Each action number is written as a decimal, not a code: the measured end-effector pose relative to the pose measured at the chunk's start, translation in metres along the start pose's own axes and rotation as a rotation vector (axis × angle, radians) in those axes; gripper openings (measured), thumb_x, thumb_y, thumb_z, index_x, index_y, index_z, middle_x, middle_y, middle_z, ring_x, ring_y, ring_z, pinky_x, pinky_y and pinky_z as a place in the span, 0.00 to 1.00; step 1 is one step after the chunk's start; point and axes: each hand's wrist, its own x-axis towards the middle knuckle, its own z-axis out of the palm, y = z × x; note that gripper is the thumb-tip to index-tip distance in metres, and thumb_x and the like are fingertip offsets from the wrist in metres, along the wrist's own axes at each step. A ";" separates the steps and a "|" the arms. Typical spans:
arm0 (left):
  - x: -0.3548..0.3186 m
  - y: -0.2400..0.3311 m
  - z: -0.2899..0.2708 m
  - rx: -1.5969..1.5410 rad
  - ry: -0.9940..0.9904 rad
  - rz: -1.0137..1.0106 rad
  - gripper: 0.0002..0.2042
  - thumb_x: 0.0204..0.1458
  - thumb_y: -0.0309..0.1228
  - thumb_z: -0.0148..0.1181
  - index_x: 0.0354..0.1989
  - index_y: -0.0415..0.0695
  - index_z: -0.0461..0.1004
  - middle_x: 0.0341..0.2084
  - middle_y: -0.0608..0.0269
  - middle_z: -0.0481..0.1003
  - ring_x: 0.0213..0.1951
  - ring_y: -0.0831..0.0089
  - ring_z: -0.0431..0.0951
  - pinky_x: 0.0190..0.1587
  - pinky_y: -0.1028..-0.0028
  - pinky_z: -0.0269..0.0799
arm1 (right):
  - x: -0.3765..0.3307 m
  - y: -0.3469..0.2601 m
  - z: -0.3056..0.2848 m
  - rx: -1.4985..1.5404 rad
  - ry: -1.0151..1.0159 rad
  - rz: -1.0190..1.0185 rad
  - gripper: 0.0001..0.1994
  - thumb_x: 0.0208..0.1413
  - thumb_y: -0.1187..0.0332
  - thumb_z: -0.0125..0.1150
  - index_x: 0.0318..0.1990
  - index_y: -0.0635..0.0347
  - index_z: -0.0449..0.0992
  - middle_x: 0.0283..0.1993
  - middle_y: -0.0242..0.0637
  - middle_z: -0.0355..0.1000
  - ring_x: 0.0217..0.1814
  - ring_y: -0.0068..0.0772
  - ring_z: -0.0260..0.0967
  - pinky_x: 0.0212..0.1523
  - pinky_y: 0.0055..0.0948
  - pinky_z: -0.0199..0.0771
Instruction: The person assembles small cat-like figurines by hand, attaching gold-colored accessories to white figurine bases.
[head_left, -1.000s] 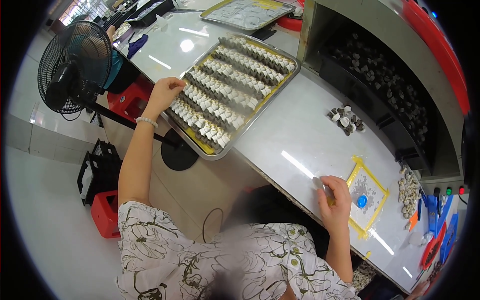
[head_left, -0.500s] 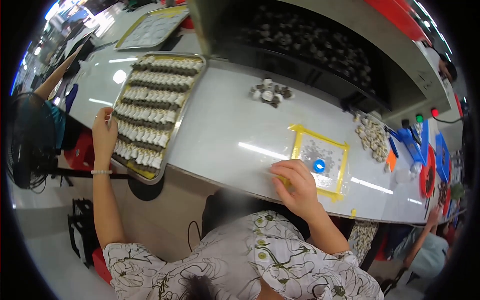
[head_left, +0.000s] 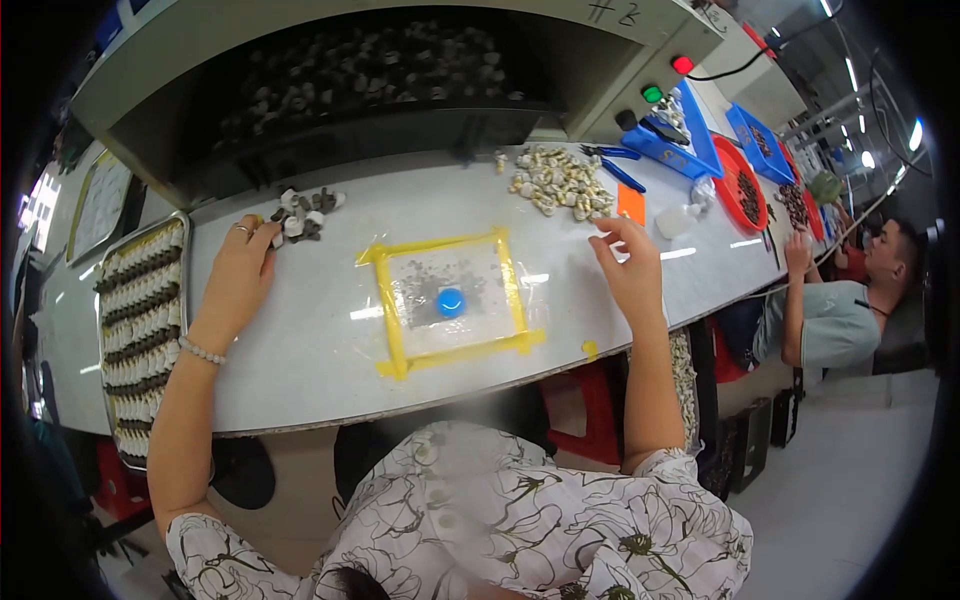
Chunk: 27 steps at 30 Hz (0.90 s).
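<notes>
My left hand (head_left: 238,280), with a beaded bracelet at its wrist, reaches over the table at the near-left edge of a small pile of white and dark grey pieces (head_left: 308,212). Its fingers are stretched toward the pile, and the thumb stands apart; any contact is hard to make out. My right hand (head_left: 634,268) hovers just in front of a heap of cream-coloured pieces (head_left: 562,184), fingers loosely bent and nothing visible in them. Between the hands, a rectangle bordered by yellow tape (head_left: 388,318) is fixed on the table, with grey specks and a round blue object (head_left: 451,302) inside.
A tray (head_left: 188,270) with rows of white and dark pieces lies far left. Behind the table stands a dark-fronted box (head_left: 340,130). To the right are blue-handled pliers (head_left: 622,176), an orange card (head_left: 631,203), blue bins (head_left: 690,155) and a red basin (head_left: 728,165). A co-worker sits beyond.
The view has swung right. My left hand has left the edge of the tray for the small pile; my right hand has moved from the taped rectangle toward the cream heap.
</notes>
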 end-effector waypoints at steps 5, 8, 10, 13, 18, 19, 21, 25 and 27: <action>0.005 -0.001 0.002 -0.170 -0.017 -0.106 0.11 0.45 0.20 0.55 0.39 0.36 0.71 0.32 0.53 0.72 0.30 0.62 0.74 0.32 0.69 0.70 | 0.016 0.022 0.001 -0.102 -0.013 0.016 0.11 0.45 0.74 0.64 0.39 0.60 0.75 0.36 0.34 0.72 0.33 0.26 0.70 0.32 0.25 0.68; -0.012 0.024 -0.008 -0.334 -0.040 -0.133 0.08 0.49 0.21 0.53 0.37 0.35 0.72 0.25 0.58 0.73 0.24 0.71 0.73 0.26 0.75 0.68 | 0.021 0.021 0.015 -0.194 -0.023 -0.090 0.12 0.44 0.74 0.64 0.39 0.60 0.74 0.36 0.35 0.72 0.34 0.29 0.70 0.33 0.27 0.69; -0.021 0.043 -0.012 -0.661 -0.131 -0.347 0.07 0.51 0.23 0.53 0.37 0.36 0.72 0.24 0.61 0.72 0.23 0.74 0.72 0.25 0.77 0.67 | 0.027 0.026 0.024 -0.240 -0.038 -0.117 0.12 0.43 0.74 0.64 0.39 0.60 0.73 0.36 0.35 0.72 0.34 0.31 0.70 0.34 0.28 0.70; -0.047 0.077 -0.015 -1.240 -0.194 -0.655 0.09 0.55 0.29 0.50 0.38 0.36 0.71 0.22 0.63 0.72 0.20 0.77 0.70 0.23 0.79 0.65 | 0.027 0.030 0.032 -0.260 -0.076 -0.148 0.12 0.43 0.75 0.63 0.38 0.60 0.72 0.36 0.37 0.72 0.34 0.34 0.70 0.36 0.30 0.70; -0.060 0.117 0.003 -1.862 -0.132 -0.805 0.16 0.59 0.38 0.41 0.40 0.37 0.70 0.20 0.61 0.69 0.19 0.72 0.66 0.20 0.77 0.61 | 0.011 -0.007 0.022 0.089 -0.180 0.015 0.12 0.45 0.74 0.60 0.40 0.59 0.73 0.29 0.34 0.69 0.30 0.29 0.67 0.33 0.25 0.68; -0.060 0.120 0.009 -1.857 -0.115 -0.822 0.16 0.59 0.38 0.41 0.40 0.37 0.70 0.20 0.61 0.69 0.19 0.72 0.66 0.20 0.77 0.61 | 0.007 -0.014 0.022 0.100 -0.196 0.009 0.12 0.45 0.74 0.60 0.40 0.59 0.73 0.29 0.34 0.69 0.30 0.29 0.67 0.33 0.25 0.68; -0.058 0.127 0.020 -2.000 -0.127 -0.819 0.16 0.60 0.39 0.40 0.38 0.39 0.70 0.20 0.61 0.68 0.19 0.72 0.65 0.20 0.76 0.59 | 0.000 -0.022 0.019 0.252 -0.440 -0.038 0.12 0.46 0.73 0.61 0.41 0.60 0.74 0.27 0.32 0.67 0.28 0.24 0.63 0.30 0.22 0.66; -0.057 0.136 0.030 -2.142 -0.141 -0.864 0.16 0.61 0.40 0.39 0.36 0.40 0.70 0.17 0.63 0.66 0.17 0.73 0.63 0.20 0.77 0.57 | -0.008 -0.045 0.029 0.211 -0.687 0.005 0.11 0.44 0.71 0.63 0.38 0.61 0.74 0.26 0.34 0.67 0.26 0.26 0.63 0.29 0.25 0.67; -0.057 0.138 0.032 -2.156 -0.137 -0.818 0.16 0.61 0.39 0.39 0.33 0.41 0.70 0.16 0.66 0.64 0.18 0.75 0.62 0.21 0.78 0.55 | -0.010 -0.044 0.036 0.200 -0.667 0.051 0.11 0.44 0.71 0.64 0.37 0.61 0.74 0.26 0.34 0.67 0.26 0.26 0.63 0.29 0.25 0.67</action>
